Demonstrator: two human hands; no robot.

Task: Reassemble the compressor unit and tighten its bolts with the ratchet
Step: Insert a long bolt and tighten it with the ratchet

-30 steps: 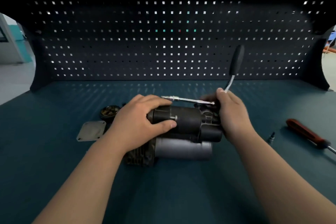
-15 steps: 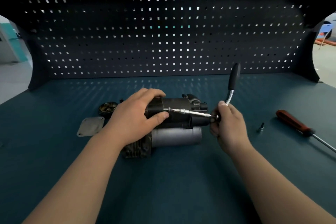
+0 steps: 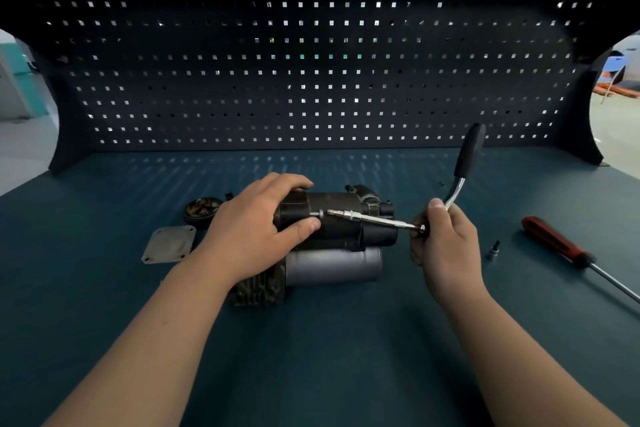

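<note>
My left hand [image 3: 256, 229] grips one end of the compressor unit [image 3: 346, 236] to brace it; the unit lies on its side between my hands, long axis running hand to hand. My right hand [image 3: 446, 243] curls round the head of the ratchet [image 3: 465, 156]. Its extension bar [image 3: 377, 218] lies along that axis, tip meeting the bolt [image 3: 317, 213] by my left thumb, so I should keep the bar in line and press inward while swinging the upright handle.

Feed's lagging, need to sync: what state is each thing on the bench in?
compressor unit: lying on the bench, held down.
left hand: grips the compressor unit's top.
ratchet: extension level, tip on the unit, handle pointing up.
right hand: grips the ratchet's head.
cover plate: lying flat, apart from the unit.
screwdriver: lying untouched, right.
loose bit: on the bench, untouched.
</note>
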